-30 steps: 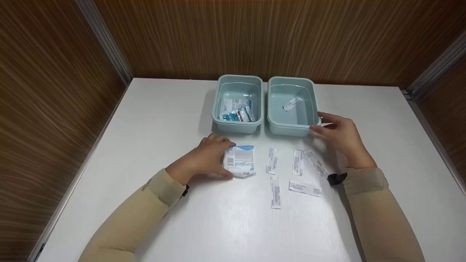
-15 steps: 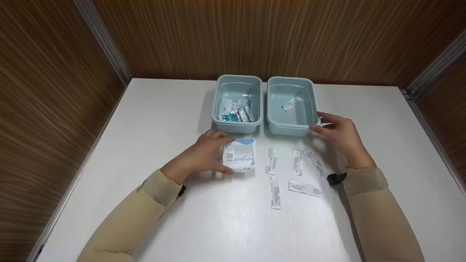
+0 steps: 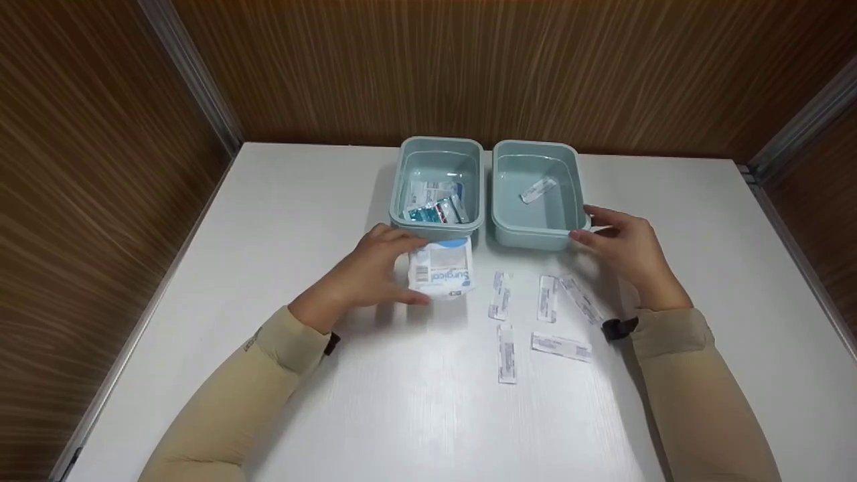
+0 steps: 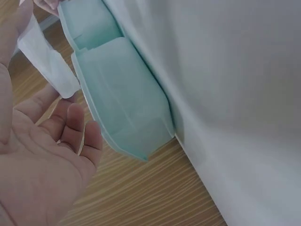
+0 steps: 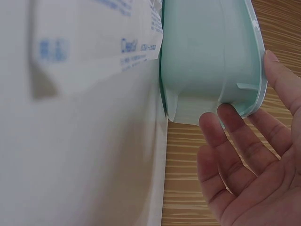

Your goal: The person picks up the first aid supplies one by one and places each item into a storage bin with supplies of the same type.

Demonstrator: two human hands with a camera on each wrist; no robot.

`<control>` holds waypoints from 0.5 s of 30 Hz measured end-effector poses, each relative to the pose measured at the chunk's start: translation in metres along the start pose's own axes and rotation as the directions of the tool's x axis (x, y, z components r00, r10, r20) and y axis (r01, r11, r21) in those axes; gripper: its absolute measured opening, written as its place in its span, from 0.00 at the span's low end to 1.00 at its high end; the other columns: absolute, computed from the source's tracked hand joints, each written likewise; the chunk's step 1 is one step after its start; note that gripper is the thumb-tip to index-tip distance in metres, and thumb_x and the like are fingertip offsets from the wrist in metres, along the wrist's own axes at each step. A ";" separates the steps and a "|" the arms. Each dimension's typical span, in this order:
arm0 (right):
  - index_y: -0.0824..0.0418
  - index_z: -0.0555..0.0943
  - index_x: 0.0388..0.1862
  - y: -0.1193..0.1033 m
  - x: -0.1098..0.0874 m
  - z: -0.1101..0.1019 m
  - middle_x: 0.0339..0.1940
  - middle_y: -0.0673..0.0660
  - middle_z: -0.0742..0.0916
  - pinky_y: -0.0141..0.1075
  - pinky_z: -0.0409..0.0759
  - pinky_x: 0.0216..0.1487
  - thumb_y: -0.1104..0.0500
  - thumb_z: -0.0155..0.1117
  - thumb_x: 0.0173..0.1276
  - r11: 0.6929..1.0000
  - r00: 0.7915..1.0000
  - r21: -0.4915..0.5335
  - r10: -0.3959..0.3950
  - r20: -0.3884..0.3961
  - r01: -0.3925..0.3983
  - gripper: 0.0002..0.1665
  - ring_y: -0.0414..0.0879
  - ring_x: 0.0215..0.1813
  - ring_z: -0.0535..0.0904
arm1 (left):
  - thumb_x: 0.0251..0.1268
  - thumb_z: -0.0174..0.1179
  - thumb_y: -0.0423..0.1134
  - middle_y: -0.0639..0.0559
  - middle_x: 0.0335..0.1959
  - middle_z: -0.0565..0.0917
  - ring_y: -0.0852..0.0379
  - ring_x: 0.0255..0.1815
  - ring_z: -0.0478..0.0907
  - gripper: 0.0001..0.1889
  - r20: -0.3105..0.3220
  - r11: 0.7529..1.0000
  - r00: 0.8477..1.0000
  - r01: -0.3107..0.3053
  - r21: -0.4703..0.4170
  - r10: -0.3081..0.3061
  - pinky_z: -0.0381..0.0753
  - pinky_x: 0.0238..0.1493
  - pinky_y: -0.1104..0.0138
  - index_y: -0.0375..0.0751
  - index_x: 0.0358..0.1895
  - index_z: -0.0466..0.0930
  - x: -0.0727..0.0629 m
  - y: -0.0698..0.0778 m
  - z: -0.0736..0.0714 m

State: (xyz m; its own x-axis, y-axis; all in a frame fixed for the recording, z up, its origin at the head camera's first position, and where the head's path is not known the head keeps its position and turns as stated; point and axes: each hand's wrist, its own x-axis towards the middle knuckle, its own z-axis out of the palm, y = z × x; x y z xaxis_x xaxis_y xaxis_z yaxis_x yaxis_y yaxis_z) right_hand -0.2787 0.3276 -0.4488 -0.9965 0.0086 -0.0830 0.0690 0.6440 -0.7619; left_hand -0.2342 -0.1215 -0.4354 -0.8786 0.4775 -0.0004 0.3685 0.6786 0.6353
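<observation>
Nearest the camera, 2 tan sleeves (image 3: 227,395) extend over a white table (image 3: 402,428). Ahead of them, 5 narrow printed strips (image 3: 507,354) lie flat on the table, 1 of them close to the black strap (image 3: 619,329) at the right wrist.

The left hand (image 3: 371,268) grips the left edge of a white packet (image 3: 440,268) printed "Surgical" between thumb and fingers, spread only by the packet's width. The packet is raised off the table, just in front of the left bin (image 3: 442,164); in the head view it overlaps the foot of that bin's front wall.

The right hand (image 3: 626,251) holds the front right corner of the right bin (image 3: 532,239) with thumb and fingertips, the remaining fingers loosely bent.

Both bins are pale green and stand side by side. Inside the left are a flat printed packet (image 3: 428,193) and glossy teal sachet material (image 3: 423,213), count unclear; inside the right, 1 strip (image 3: 537,190). Farthest back is a wood-grain panel (image 3: 455,73).
</observation>
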 end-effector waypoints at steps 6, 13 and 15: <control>0.50 0.74 0.89 0.000 0.001 -0.001 0.79 0.64 0.84 0.54 0.81 0.76 0.35 0.80 0.74 1.000 1.000 0.015 0.007 0.002 -0.007 0.51 0.58 0.72 0.85 | 0.52 0.92 0.55 0.58 0.85 0.74 0.50 0.77 0.65 0.54 -0.025 1.000 1.000 0.011 -0.023 -0.011 0.74 0.83 0.49 0.54 0.85 0.76 0.001 0.002 -0.004; 0.50 0.74 0.88 0.001 0.001 -0.001 0.77 0.63 0.86 0.43 0.82 0.70 0.34 0.80 0.73 1.000 1.000 -0.001 0.004 -0.002 -0.004 0.51 0.56 0.70 0.86 | 0.50 0.92 0.58 0.52 0.78 0.79 0.48 0.74 0.67 0.55 -0.088 1.000 0.996 -0.010 0.003 0.010 0.75 0.80 0.50 0.49 0.84 0.77 0.004 0.001 -0.011; 0.50 0.74 0.88 0.001 0.001 0.000 0.77 0.63 0.86 0.46 0.82 0.72 0.34 0.80 0.73 1.000 1.000 0.002 0.003 -0.001 -0.003 0.51 0.56 0.70 0.86 | 0.50 0.92 0.59 0.51 0.77 0.80 0.48 0.73 0.67 0.55 -0.104 1.000 0.994 -0.011 0.011 0.012 0.76 0.79 0.50 0.48 0.83 0.78 0.007 0.001 -0.014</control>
State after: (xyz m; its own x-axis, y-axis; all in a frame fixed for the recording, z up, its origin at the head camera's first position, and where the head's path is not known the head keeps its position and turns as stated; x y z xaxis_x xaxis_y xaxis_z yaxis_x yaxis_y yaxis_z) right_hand -0.2798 0.3286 -0.4493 -0.9963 0.0114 -0.0848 0.0723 0.6427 -0.7627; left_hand -0.2438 -0.1252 -0.4245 -0.9010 0.4249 0.0876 0.3815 0.6797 0.6264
